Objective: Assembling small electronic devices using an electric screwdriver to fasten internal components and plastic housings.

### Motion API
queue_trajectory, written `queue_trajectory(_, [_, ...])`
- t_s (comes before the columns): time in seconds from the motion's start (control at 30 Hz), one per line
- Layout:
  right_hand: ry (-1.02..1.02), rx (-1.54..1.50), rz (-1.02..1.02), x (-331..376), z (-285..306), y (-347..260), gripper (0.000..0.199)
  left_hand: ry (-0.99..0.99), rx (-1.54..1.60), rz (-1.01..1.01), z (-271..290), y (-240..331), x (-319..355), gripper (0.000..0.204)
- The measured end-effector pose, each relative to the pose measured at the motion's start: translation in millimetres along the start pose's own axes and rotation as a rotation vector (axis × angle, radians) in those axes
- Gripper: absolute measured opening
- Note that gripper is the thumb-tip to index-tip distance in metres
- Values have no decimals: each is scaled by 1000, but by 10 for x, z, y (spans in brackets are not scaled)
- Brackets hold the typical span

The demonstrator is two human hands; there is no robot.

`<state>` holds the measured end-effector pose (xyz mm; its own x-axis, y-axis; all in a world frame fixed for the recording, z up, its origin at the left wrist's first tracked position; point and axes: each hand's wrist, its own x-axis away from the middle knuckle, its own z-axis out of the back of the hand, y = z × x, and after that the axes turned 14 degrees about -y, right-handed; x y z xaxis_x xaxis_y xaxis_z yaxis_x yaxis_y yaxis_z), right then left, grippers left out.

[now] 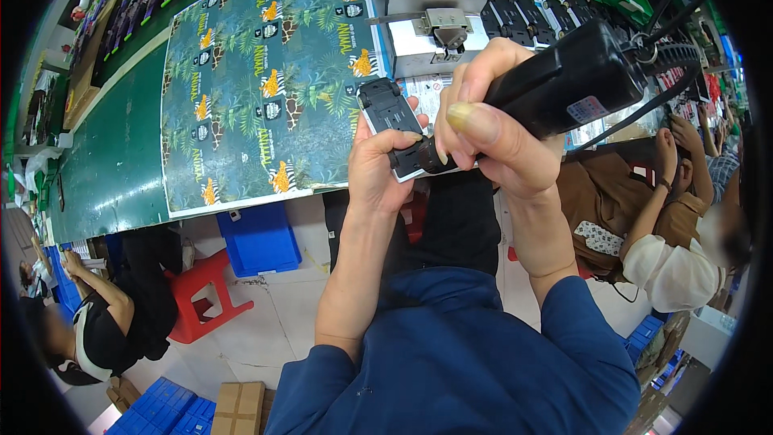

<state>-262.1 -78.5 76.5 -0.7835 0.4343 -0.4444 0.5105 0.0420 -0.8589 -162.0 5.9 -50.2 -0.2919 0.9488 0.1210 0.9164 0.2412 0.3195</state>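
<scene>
My left hand (372, 171) grips a black plastic toy car (389, 110), its underside turned up, with the thumb pressed across its near end. My right hand (509, 133) is wrapped round a black corded electric screwdriver (568, 72) held almost level. The screwdriver's nose points left and meets the near end of the car's underside; the bit tip itself is hidden by my fingers and thumb. Both hands are above the table's front edge, close to my body.
Printed animal-pattern sheeting (266, 89) covers part of the green table (109, 169). Behind my hands stands a metal fixture (441, 28); several black car bases (523, 4) lie past it. Cables (672, 80) hang at right. Co-workers sit on both sides; a red stool (205, 294) and blue bin (259, 238) are below.
</scene>
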Motion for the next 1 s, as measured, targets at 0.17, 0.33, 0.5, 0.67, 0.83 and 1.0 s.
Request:
queue_trajectory(0.17, [-142, -38, -121, -8, -49, 15, 29, 205, 120, 120, -137, 78, 93, 56])
queue_trajectory(0.33, [-231, -152, 11, 153, 68, 69, 30, 47, 44, 101, -96, -178, 60, 54])
queue_trajectory(0.5, [-270, -279, -33, 124, 23, 71, 28, 4, -1, 76, -29, -61, 106, 51])
queue_trajectory(0.67, [-279, -311, -12, 61, 11, 73, 25, -92, -8, 115, 43, 3, 36, 31])
queue_trajectory(0.83, [-275, -239, 138, 91, 49, -40, 24, -152, -170, 122, -163, 330, 18, 35])
queue_trajectory(1.0, [-245, -307, 248, 284, 288, -351, 26, -476, -1389, -129, -52, 1102, -76, 64])
